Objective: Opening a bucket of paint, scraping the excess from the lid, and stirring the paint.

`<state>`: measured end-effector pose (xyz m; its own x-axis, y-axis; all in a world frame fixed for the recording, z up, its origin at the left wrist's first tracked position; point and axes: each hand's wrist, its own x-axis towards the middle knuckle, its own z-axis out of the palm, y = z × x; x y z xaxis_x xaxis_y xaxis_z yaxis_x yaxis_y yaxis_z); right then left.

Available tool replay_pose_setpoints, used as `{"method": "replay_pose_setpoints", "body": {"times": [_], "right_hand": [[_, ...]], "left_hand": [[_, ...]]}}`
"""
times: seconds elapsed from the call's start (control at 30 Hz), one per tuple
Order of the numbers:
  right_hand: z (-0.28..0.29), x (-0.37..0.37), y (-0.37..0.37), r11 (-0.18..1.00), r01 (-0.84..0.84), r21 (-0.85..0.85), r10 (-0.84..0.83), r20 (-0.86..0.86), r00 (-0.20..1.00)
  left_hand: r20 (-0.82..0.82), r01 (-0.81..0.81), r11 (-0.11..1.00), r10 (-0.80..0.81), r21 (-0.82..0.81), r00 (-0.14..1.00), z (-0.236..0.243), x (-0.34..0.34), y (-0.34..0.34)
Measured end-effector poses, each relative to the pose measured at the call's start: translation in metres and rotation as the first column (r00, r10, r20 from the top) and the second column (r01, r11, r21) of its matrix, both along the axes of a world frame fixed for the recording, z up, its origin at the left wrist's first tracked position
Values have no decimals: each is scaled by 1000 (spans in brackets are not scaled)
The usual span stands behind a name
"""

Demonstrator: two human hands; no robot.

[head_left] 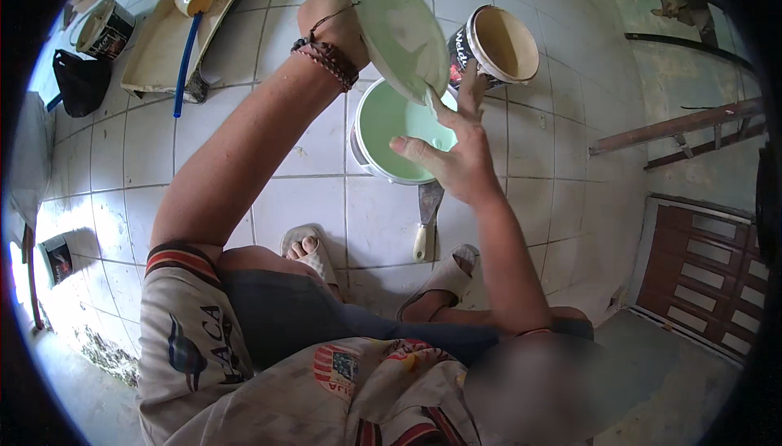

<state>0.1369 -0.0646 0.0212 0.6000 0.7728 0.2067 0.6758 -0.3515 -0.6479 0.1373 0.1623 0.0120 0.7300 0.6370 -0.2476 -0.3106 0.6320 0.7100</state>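
1. I see the left hand gripping the far rim of a round paint lid, fingers curled behind it and thumb hidden; the lid is tilted, its pale green wet face turned toward me.
2. The right hand is spread, fingers extended. Its fingertips touch the lid's lower edge, apparently wiping paint off it, and no tool is visible in this hand.
3. Directly beneath both hands stands the open paint bucket, filled with pale green paint. The lid's lower edge hangs over the bucket's far rim.
4. Just beyond the right hand, a second open can leans with a cream-coloured interior.
5. Below the right hand, on the tiled floor, lies a scraper with a pale handle, touching the bucket's base.
6. Well beyond the left hand lie a paint tray with a roller, blue-handled, and another small can.
7. Risk, in my judgement: the lid's coat is wet, so the left hand's grip could slip and drop the lid into the bucket, splashing paint.
8. Risk: if the lid drifts past the rim, drips would land on the floor or on the sandalled feet near the bucket.
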Motion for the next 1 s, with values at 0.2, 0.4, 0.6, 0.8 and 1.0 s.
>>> {"method": "replay_pose_setpoints", "body": {"times": [0.2, 0.4, 0.6, 0.8, 1.0], "right_hand": [[-11, -13, 10, 984, 167, 65, -114, -491, 864], [1, -16, 21, 948, 256, 188, -45, -719, 694], [25, 10, -28, 811, 399, 429, 177, -829, 531], [-14, 29, -66, 950, -67, -306, 12, -178, 984], [-9, 7, -70, 596, -64, -801, 500, 308, 809]], "left_hand": [[-200, -140, 990, 133, -22, 971, 40, 1, -33], [-249, -176, 917, 275, 357, 929, 14, 12, -34], [-41, -225, 721, 332, 655, 943, 0, 4, -10], [131, -395, 598, 436, 697, 890, -3, 12, 3], [246, -338, 850, 255, 403, 935, 13, 10, -4]]}}
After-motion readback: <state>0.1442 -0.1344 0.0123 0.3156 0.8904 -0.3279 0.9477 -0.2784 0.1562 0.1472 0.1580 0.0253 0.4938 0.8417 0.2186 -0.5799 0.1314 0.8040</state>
